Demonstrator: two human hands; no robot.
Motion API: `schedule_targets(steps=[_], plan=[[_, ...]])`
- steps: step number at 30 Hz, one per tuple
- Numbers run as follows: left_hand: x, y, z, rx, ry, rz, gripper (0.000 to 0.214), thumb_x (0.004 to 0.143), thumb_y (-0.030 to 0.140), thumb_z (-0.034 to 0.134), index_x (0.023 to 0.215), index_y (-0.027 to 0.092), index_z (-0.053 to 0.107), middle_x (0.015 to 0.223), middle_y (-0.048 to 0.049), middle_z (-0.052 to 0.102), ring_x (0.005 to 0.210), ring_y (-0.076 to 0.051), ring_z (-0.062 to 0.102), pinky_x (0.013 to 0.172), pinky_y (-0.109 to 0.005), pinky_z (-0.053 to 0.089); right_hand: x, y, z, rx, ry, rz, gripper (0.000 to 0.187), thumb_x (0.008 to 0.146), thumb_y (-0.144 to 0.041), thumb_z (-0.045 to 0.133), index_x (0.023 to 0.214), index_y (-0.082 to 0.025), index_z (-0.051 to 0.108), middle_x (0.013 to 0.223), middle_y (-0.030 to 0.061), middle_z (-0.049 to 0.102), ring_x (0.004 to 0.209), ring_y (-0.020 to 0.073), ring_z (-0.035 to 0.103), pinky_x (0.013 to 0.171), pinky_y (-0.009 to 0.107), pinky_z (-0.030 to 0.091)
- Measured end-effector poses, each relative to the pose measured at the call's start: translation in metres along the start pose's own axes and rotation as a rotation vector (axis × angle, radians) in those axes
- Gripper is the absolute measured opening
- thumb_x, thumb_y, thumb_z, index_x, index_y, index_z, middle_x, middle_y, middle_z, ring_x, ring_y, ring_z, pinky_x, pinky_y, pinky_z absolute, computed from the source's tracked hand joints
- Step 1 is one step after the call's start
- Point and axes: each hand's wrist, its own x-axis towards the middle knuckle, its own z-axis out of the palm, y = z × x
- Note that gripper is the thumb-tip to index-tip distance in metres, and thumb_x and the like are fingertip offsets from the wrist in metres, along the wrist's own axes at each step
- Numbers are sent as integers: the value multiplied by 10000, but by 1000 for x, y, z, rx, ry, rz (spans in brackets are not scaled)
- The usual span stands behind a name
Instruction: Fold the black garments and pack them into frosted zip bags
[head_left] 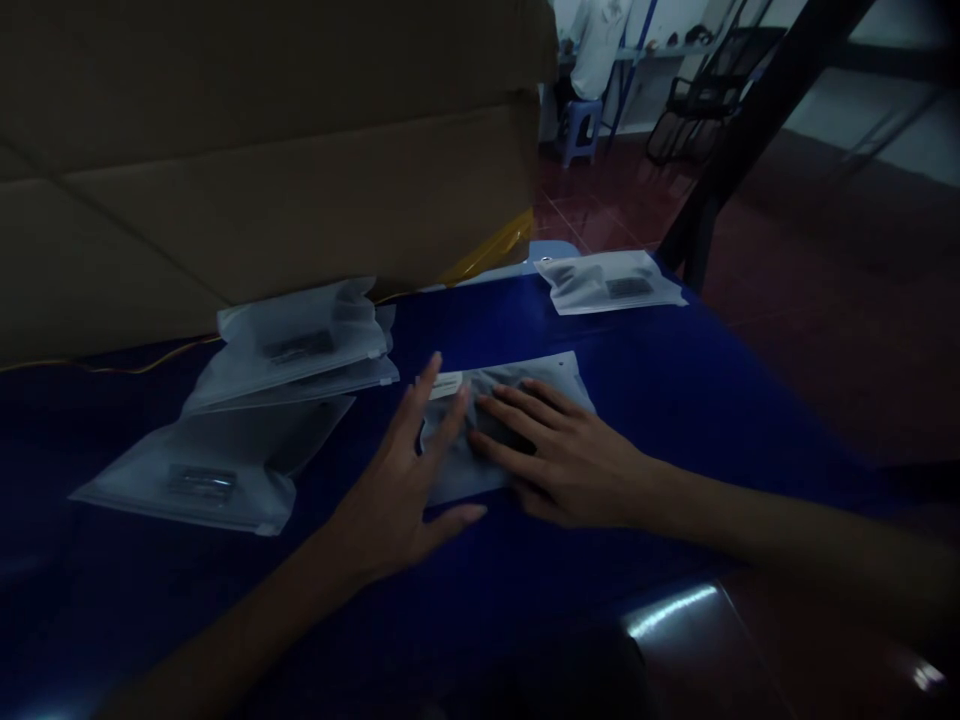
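On table [675,400], right hand [562,455] atop pouch [465,477], left [394,500] perhaps touching

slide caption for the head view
Right hand on a frosted bag, left hand by its white label, other bags on the blue table.

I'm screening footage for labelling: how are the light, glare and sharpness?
In the head view: dim overall; streak of glare on the floor; small glint on the nearest left-side bag; label print by the left hand too soft to read.
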Motion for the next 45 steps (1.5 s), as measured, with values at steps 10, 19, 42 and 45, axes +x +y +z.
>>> schedule_targets(steps=[10,19,42,45], plan=[[-2,-37,-9,499,172,-331,645,1029,577,442,1568,224,415,1757,-115,-3,1592,-483,-12,1237,-758,81,-3,11,-7,-144,86,494,630,931,-657,564,1127,-64,644,1215,264,695,1156,400,677,1161,598,411],[-3,-40,-3,552,38,-388,757,1051,627,248,1639,150,238,1716,-179,222,1601,-381,151,1274,-663,36,-21,56,-15,-318,-92,801,436,938,-369,492,1285,-110,537,1229,220,695,1193,384,656,1151,671,325],[3,11,-5,193,134,319,366,998,133,615,1354,57,576,1375,-176,678,1369,-261,589,1237,-543,398,-5,4,-8,-104,442,-101,364,994,-419,595,1170,-109,666,1059,125,724,923,237,645,763,380,521],[4,11,-5,174,210,345,266,976,83,642,1243,82,637,1208,-134,763,1215,-206,699,1192,-479,483,-3,1,-3,-118,462,-199,125,978,-218,643,1042,-123,693,973,71,736,830,167,650,713,313,504]])
